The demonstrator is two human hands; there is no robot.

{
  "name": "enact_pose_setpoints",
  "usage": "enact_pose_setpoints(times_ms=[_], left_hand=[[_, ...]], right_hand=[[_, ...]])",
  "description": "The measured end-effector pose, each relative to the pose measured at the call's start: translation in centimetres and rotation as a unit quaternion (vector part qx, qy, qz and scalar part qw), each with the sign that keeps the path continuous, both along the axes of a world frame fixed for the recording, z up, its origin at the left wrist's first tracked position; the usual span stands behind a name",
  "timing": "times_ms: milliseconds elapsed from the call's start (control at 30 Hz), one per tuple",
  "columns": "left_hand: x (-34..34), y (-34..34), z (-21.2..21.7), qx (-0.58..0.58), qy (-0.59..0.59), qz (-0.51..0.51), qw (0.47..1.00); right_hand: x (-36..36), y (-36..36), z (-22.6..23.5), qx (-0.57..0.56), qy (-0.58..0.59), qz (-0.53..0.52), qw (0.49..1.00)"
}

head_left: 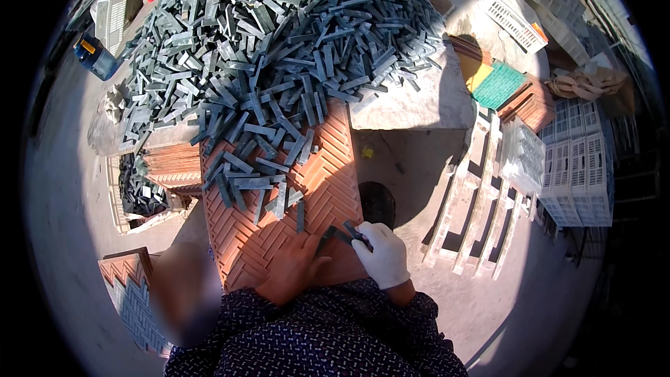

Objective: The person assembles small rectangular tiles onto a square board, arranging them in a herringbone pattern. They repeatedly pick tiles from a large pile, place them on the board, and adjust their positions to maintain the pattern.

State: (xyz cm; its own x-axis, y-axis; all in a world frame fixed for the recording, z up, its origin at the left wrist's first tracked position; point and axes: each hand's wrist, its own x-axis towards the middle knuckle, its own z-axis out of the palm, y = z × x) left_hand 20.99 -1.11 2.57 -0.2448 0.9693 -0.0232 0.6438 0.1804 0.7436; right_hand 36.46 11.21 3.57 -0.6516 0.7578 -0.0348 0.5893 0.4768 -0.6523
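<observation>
Ahead of my hands rises the heap of grey strips [279, 49], spilling onto the orange herringbone mould tray [321, 181] under my palms. My bare left hand [293, 269] lies flat on the tray, fingers loose, holding nothing. Beside it, my white-gloved right hand [382, 255] pinches one grey strip [354, 232] against the tray.

Strong sunlight falls on a pale concrete floor [63, 223] and makes hard shadows. White plastic crates [576, 167] stand in stacks at the right, with a wooden pallet [474, 195] lying beside them. A green mat [499, 84] lies near the crates. A blue jug [96, 57] stands at the far left on the floor.
</observation>
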Motion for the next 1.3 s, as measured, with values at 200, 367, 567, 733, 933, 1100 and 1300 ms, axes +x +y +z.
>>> enact_pose_setpoints(times_ms=[200, 367, 567, 733, 933, 1100, 1300], left_hand=[[-2.5, -2.1, -0.5, 0.008, -0.015, 0.099, 0.995], [-3.0, -2.1, -0.6, 0.014, -0.027, 0.173, 0.985], [-2.6, 0.3, -0.2, -0.007, 0.036, 0.105, 0.994], [-2.4, 0.7, -0.5, -0.046, 0.056, 0.119, 0.99], [-2.3, 0.0, -0.9, -0.004, 0.033, 0.108, 0.994], [-2.0, -0.9, -0.9, 0.001, -0.016, 0.129, 0.992], [-1.9, -0.5, -0.6, 0.009, -0.06, 0.127, 0.99]], right_hand=[[-0.3, 0.7, 0.2, 0.009, -0.019, 0.044, 0.999], [-0.2, 0.5, -0.1, -0.001, -0.029, 0.035, 0.999], [-0.9, 0.9, -0.5, -0.071, -0.008, -0.014, 0.997], [-2.1, 2.2, -0.1, -0.049, -0.083, 0.067, 0.993], [-6.9, 3.0, 1.0, 0.046, -0.001, 0.104, 0.994], [-8.0, 3.4, -0.1, 0.071, 0.016, 0.323, 0.944], [-6.2, 3.3, -0.5, 0.106, 0.015, 0.328, 0.939]])
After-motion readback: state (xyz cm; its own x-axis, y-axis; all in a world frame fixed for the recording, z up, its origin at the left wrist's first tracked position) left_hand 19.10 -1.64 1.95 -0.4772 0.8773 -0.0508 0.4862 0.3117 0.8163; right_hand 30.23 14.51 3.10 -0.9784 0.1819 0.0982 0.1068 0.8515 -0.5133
